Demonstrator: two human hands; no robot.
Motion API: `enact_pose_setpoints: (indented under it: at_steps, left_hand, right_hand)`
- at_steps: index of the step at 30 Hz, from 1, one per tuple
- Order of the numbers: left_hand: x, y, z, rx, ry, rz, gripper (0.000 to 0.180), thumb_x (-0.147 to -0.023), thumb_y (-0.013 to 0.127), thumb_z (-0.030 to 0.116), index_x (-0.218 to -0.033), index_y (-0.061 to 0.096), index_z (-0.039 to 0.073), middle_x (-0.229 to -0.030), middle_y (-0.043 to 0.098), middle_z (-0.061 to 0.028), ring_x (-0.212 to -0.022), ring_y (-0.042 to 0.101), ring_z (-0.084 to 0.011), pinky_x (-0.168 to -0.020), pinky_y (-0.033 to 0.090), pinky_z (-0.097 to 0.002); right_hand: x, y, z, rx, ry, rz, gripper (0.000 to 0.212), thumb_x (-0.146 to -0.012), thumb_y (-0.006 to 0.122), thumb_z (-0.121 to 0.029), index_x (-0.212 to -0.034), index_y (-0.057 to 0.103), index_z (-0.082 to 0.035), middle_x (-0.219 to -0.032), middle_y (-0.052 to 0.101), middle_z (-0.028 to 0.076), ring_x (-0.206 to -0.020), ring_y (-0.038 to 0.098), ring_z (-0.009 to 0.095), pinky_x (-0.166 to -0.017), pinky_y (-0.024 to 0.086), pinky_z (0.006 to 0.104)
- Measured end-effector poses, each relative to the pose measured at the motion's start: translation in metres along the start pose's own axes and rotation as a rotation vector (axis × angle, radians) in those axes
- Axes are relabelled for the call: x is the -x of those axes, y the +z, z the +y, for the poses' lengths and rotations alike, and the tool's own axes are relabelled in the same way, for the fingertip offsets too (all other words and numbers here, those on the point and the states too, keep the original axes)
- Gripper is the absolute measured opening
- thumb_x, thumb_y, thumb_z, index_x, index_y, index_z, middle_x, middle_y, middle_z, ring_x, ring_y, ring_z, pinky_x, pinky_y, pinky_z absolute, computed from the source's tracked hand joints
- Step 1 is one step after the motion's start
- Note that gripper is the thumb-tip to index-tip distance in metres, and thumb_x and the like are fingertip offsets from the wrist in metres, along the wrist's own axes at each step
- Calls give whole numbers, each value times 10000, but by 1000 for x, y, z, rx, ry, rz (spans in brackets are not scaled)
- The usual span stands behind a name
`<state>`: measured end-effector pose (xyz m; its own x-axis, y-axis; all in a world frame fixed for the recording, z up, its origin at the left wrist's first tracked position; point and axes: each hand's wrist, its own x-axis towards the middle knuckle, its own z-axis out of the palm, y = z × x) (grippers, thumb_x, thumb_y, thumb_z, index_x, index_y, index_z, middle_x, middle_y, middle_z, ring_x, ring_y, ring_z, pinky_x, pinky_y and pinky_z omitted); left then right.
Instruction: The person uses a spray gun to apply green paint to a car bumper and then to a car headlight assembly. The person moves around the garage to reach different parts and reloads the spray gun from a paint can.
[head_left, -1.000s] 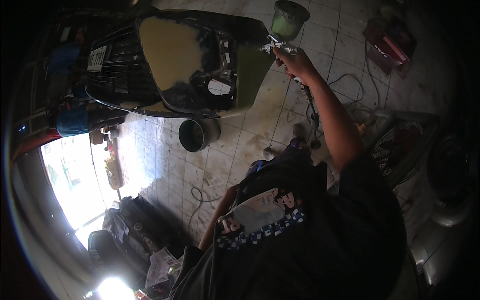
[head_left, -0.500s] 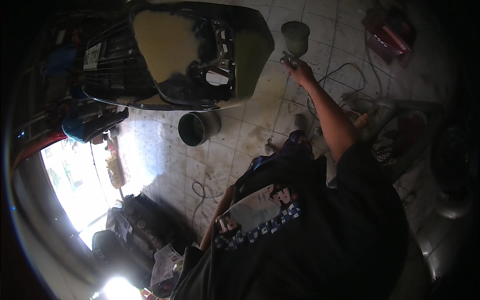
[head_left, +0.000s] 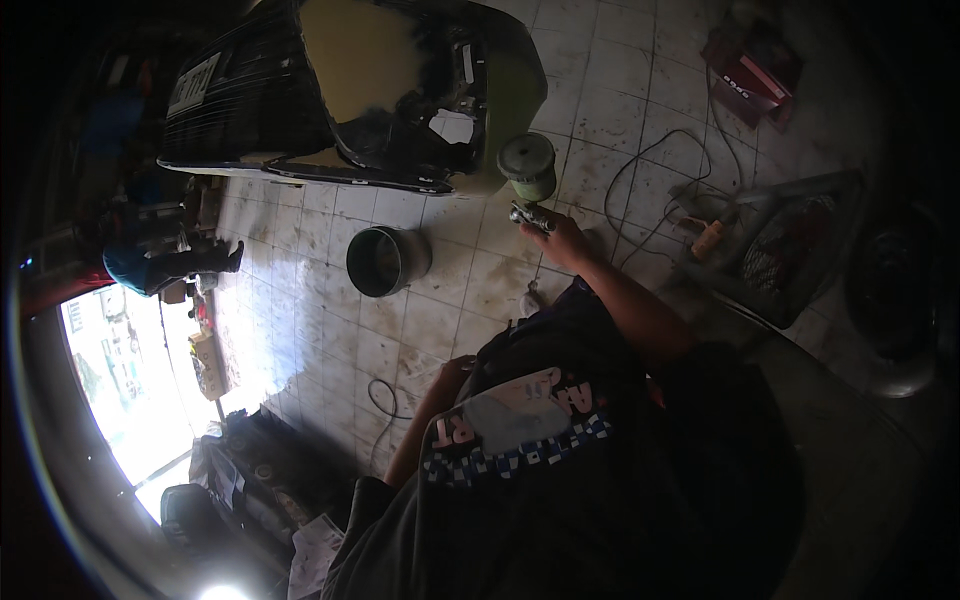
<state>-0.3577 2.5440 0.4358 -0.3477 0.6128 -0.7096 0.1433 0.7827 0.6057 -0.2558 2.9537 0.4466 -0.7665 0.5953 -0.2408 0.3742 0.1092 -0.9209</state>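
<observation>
My right hand (head_left: 557,240) is closed around a spray gun (head_left: 530,215) with a round, lidded cup (head_left: 527,168) on top. The cup overlaps the near right corner of a black car bumper (head_left: 240,110) in view. A tan patch (head_left: 365,50) covers part of the bumper, and its right end looks olive green. Close to my waist is my left hand (head_left: 458,372), dark and partly against my clothes; its fingers do not show clearly.
A dark bucket (head_left: 388,262) stands on the tiled floor below the bumper. To the right lie a thin hose (head_left: 640,150), a fan (head_left: 790,245) and a red box (head_left: 752,80). Another person (head_left: 150,268) bends down by the bright doorway at left.
My right hand has drawn the spray gun left and closer to me, beside the bumper's corner. My left hand has come into sight at my waist. The whole view has shifted somewhat.
</observation>
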Motion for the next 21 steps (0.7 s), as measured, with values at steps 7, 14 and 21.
enact_pose_setpoints:
  at_steps: [7,14,21]
  left_hand:
    - [25,-22,-83,-223,-36,-44,339,-905,701,188,-1229,707,89,-1200,720,-178,-1140,690,-312,-950,539,-399]
    - [40,-25,-194,-172,-29,32,317,-895,668,200,-1185,710,78,-1145,717,-212,-1129,667,-393,-933,528,-464]
    - [34,-23,-235,-213,-4,60,293,-910,649,223,-1137,690,43,-1122,695,-267,-1091,671,-418,-871,534,-472]
  right_hand:
    - [0,52,-5,199,81,272,505,-960,658,-493,-1355,635,-180,-1177,724,157,-1075,692,371,-859,556,455]
    - [12,81,-13,296,30,172,519,-967,653,-479,-1375,614,-160,-1155,727,169,-1068,689,382,-849,561,454]
    - [17,78,-43,348,-5,301,540,-961,625,-527,-1388,590,-199,-1162,724,169,-1077,675,419,-885,549,498]
